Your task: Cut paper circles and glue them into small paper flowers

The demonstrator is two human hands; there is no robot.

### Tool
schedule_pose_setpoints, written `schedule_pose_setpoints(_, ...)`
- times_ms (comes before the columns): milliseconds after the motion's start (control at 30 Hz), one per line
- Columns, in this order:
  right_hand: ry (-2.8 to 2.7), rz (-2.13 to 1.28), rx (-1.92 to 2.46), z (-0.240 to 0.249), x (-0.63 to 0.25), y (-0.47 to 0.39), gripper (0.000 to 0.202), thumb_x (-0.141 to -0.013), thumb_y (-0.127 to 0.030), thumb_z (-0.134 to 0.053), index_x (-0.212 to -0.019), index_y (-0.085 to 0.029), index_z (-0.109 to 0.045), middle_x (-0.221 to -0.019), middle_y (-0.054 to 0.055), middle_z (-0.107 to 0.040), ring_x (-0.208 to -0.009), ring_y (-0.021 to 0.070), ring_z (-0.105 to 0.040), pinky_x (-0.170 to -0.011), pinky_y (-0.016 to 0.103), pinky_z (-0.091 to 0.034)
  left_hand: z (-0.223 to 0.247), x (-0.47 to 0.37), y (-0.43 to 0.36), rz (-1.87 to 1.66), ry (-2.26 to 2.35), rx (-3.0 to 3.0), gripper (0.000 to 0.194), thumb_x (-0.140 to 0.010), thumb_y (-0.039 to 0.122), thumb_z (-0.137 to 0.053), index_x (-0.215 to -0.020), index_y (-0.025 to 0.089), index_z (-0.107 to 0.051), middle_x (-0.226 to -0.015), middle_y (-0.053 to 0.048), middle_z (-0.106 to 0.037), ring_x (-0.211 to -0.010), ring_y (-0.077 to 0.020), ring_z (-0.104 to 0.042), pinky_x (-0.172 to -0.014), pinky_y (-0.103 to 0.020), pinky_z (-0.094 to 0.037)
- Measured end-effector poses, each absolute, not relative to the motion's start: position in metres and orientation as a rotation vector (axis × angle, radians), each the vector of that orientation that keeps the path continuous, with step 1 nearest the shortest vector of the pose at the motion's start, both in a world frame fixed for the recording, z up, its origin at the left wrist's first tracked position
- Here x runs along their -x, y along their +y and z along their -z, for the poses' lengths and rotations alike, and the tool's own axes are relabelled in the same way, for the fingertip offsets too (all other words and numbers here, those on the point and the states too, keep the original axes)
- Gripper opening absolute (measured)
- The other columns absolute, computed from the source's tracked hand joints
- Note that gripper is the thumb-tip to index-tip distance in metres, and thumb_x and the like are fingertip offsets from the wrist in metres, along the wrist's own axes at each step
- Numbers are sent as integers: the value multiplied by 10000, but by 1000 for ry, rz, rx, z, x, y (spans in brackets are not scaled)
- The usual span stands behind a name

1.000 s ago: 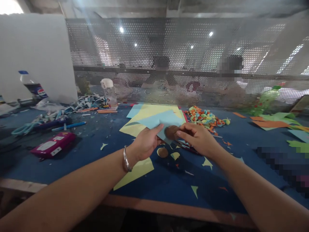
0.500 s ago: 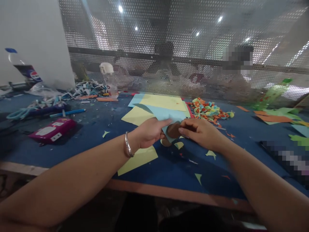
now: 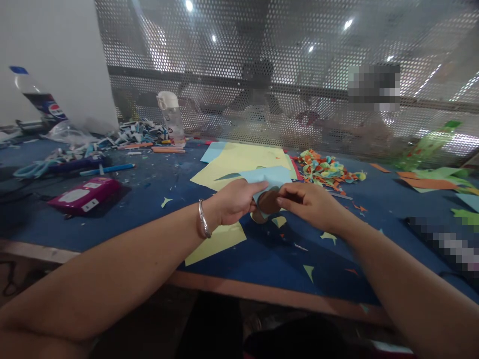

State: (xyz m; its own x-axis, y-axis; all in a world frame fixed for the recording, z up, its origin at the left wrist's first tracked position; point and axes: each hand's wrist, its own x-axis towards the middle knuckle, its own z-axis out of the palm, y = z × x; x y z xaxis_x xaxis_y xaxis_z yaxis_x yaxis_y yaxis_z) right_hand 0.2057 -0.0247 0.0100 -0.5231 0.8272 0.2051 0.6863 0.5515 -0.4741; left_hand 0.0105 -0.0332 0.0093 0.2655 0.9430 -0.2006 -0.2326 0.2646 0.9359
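My left hand [image 3: 239, 202], with a silver bracelet at the wrist, is closed on a light blue sheet of paper [image 3: 275, 174], thumb on top. A brown disc [image 3: 269, 200] lies against the sheet's near edge. My right hand [image 3: 305, 204] has its fingers closed at the disc's right side; the fingertips are partly hidden. Yellow paper sheets [image 3: 243, 154] lie on the table behind the hands, and another yellow sheet [image 3: 220, 244] shows below my left hand. Under the disc are a rounded brownish piece and a yellow scrap [image 3: 279, 221].
Colourful paper cuttings [image 3: 325, 167] are heaped at the back right. A magenta pack [image 3: 85, 195], a blue pen [image 3: 108, 168], a white-capped bottle [image 3: 172, 119] and a cola bottle [image 3: 41, 102] stand or lie at left. Behind the table rises a perforated metal screen [image 3: 224, 65].
The light blue sheet has tipped, and its left corner sits lower and flatter. Both hands keep nearly the same place and hold; the view has shifted slightly.
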Motion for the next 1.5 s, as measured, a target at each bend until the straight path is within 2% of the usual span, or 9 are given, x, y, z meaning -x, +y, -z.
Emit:
schedule_pose_setpoints(167,-2381,-463,1217,-10,-205,-25,175,-871,-317,-556,-755,-189,-586,-676,-9,-566,-617,130,-486,-598,271,-356,-8,-9,-32,-964,920,-999,163,-889,175,-623,-773,110,-717,-780,-85,-717,-671,-146,-634,-646,-287,-469)
schedule_pose_setpoints(300,-2381,-489,1195,-9,-205,-25,179,-872,-330,-561,-776,-186,-609,-691,-4,-587,-635,137,-510,-611,273,-369,-4,-7,-31,-933,899,-1119,30,-745,95,-727,-738,115,-705,-708,-29,-670,-612,-107,-560,-565,-240,-386)
schedule_pose_setpoints(667,-2352,-502,1215,-11,-204,-27,245,-899,-392,-572,-791,-182,-635,-673,-8,-573,-619,125,-482,-594,267,-360,-5,-4,-34,-941,798,-1243,113,-659,34,-717,-652,129,-657,-682,-4,-634,-639,-116,-566,-640,-270,-446)
schedule_pose_setpoints(867,-2141,-427,1317,-15,-204,-31,489,-880,-603,-573,-629,-183,-566,-522,-30,-458,-496,96,-385,-486,250,-304,-10,-8,-36,-1161,1002,-1135,571,-742,130,-766,-349,197,-357,-386,67,-290,-484,-91,-429,-621,-310,-443)
schedule_pose_setpoints(967,-1973,-645,1332,-15,-202,-34,528,-844,-657,-595,-608,-185,-566,-462,-23,-496,-421,90,-426,-424,234,-318,-12,-11,-37,-1234,880,-1053,514,-735,102,-761,-370,177,-407,-427,45,-380,-511,-94,-454,-609,-306,-431)
schedule_pose_setpoints(1067,-1782,-852,1271,-14,-197,-36,496,-787,-639,-678,-615,-183,-584,-450,-24,-523,-378,79,-434,-375,213,-327,-13,-13,-38,-1259,776,-1022,296,-708,94,-778,-491,126,-579,-553,6,-559,-552,-94,-501,-604,-293,-425)
schedule_pose_setpoints(1167,-1699,-903,1206,-13,-194,-38,472,-768,-590,-724,-589,-179,-576,-443,-33,-509,-377,64,-426,-363,191,-320,-13,-14,-39,-1258,716,-1000,166,-706,84,-769,-580,104,-664,-647,-22,-650,-624,-116,-578,-672,-307,-465)
schedule_pose_setpoints(1367,-1688,-869,1141,-11,-193,-38,449,-788,-546,-727,-586,-179,-566,-454,-42,-503,-385,55,-428,-369,185,-319,-10,-12,-38,-1191,645,-929,92,-741,111,-769,-672,70,-724,-781,-78,-725,-769,-157,-657,-790,-315,-507)
schedule_pose_setpoints(1500,-1696,-875,1166,-10,-194,-36,430,-798,-533,-721,-596,-185,-570,-442,-44,-500,-375,57,-419,-371,194,-310,-7,-9,-33,-1092,693,-885,182,-873,271,-683,-839,101,-739,-838,-82,-732,-743,-175,-671,-743,-355,-561)
